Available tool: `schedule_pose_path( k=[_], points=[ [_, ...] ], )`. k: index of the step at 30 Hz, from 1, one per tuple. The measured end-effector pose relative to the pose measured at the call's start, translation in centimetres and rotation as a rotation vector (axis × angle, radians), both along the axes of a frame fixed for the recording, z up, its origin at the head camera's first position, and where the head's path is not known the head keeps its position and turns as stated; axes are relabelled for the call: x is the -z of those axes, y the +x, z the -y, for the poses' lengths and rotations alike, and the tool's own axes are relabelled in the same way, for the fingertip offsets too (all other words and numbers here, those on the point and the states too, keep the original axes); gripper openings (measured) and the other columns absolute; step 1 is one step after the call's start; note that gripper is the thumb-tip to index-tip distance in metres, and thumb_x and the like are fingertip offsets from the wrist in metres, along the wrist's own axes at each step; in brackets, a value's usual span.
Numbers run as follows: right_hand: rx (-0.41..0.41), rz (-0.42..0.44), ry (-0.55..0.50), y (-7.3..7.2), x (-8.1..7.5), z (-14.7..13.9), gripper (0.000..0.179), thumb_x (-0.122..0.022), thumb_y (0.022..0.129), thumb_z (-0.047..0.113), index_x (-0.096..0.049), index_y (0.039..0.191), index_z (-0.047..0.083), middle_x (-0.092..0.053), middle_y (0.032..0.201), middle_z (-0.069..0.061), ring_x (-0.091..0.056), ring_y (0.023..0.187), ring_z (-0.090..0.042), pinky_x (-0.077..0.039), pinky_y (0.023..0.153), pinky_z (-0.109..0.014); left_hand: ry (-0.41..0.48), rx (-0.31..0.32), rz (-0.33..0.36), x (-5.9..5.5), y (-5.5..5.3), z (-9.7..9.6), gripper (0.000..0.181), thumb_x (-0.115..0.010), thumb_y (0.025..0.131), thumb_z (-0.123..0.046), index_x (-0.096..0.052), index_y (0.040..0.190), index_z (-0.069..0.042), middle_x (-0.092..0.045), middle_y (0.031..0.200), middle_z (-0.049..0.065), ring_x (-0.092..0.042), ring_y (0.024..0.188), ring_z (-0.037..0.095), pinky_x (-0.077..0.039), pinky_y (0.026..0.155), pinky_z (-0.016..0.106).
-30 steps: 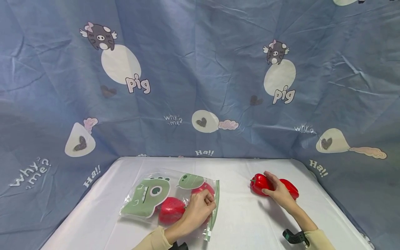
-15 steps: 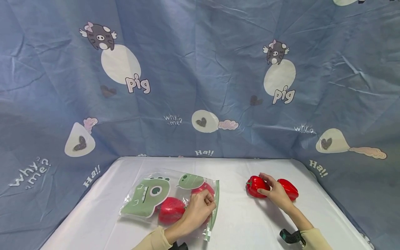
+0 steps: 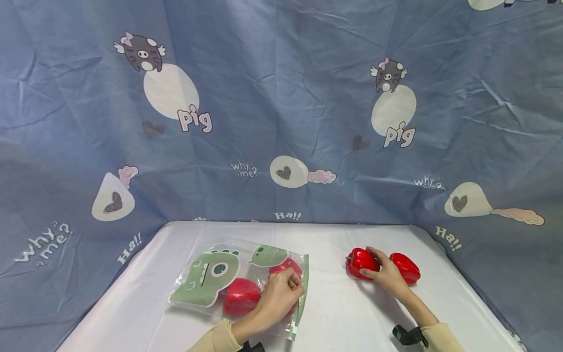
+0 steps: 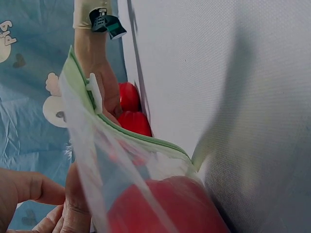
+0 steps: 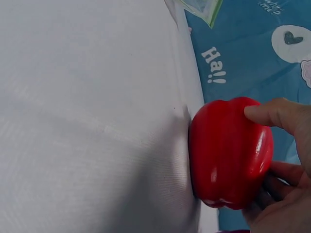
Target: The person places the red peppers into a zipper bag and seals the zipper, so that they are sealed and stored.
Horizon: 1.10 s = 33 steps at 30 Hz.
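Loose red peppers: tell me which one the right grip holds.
The pepper nearer the bag: that pepper is held in the right grip. The other loose pepper lies farther from the bag, unheld.

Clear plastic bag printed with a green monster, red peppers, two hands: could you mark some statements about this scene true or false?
1. The right hand grips a glossy red bell pepper. True.
2. The clear plastic bag with the green monster print has nothing inside. False: red peppers show through it.
3. The left hand is near the bag's green edge strip. True.
4. The loose, ungripped red pepper lies between the bag and the gripped pepper. False: it lies to the right of the gripped one.
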State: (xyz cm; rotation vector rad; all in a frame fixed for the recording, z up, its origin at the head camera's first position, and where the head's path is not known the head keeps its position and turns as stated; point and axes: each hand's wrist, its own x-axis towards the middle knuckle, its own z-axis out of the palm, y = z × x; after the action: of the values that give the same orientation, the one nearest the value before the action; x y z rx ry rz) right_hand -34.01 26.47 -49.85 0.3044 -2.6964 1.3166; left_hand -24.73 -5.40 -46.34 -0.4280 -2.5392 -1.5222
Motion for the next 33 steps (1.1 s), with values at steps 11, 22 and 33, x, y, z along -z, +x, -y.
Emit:
schedule_pose_path(
  k=[11, 22, 33],
  points=[
    [-0.024, 0.043, -0.027, 0.1, 0.5, -0.1, 0.074, -0.071, 0.079, 0.005, -0.035, 0.143, -0.005, -0.042, 0.143, -0.028, -0.042, 0.131, -0.046, -0.038, 0.106, -0.056, -0.003, -0.003, 0.002, 0.1, 0.0, 0.0, 0.007, -0.06, 0.078, -0.003, -0.058, 0.076, -0.01, -0.055, 0.06, -0.005, -0.049, 0.036, 0.002, -0.043, 0.035, 0.02],
    [0.005, 0.105, -0.034, 0.4, 1.4, 0.2, 0.079, -0.074, 0.078, 0.012, -0.032, 0.143, -0.004, -0.043, 0.142, -0.029, -0.045, 0.13, -0.043, -0.038, 0.107, -0.054, 0.004, 0.003, 0.008, 0.0, 0.0, 0.0, 0.007, -0.061, 0.078, -0.004, -0.058, 0.076, -0.009, -0.055, 0.06, -0.004, -0.05, 0.037, 0.002, -0.044, 0.036, 0.02],
    [0.049, 0.09, -0.057, 0.3, 1.6, 0.4, 0.079, -0.078, 0.078, 0.025, -0.039, 0.141, -0.003, -0.048, 0.138, -0.028, -0.052, 0.123, -0.043, -0.048, 0.098, -0.049, -0.005, -0.005, -0.004, 0.0, -0.1, 0.0, 0.007, -0.06, 0.078, -0.004, -0.058, 0.076, -0.01, -0.055, 0.06, -0.005, -0.049, 0.036, 0.001, -0.044, 0.036, 0.02]
  ],
)
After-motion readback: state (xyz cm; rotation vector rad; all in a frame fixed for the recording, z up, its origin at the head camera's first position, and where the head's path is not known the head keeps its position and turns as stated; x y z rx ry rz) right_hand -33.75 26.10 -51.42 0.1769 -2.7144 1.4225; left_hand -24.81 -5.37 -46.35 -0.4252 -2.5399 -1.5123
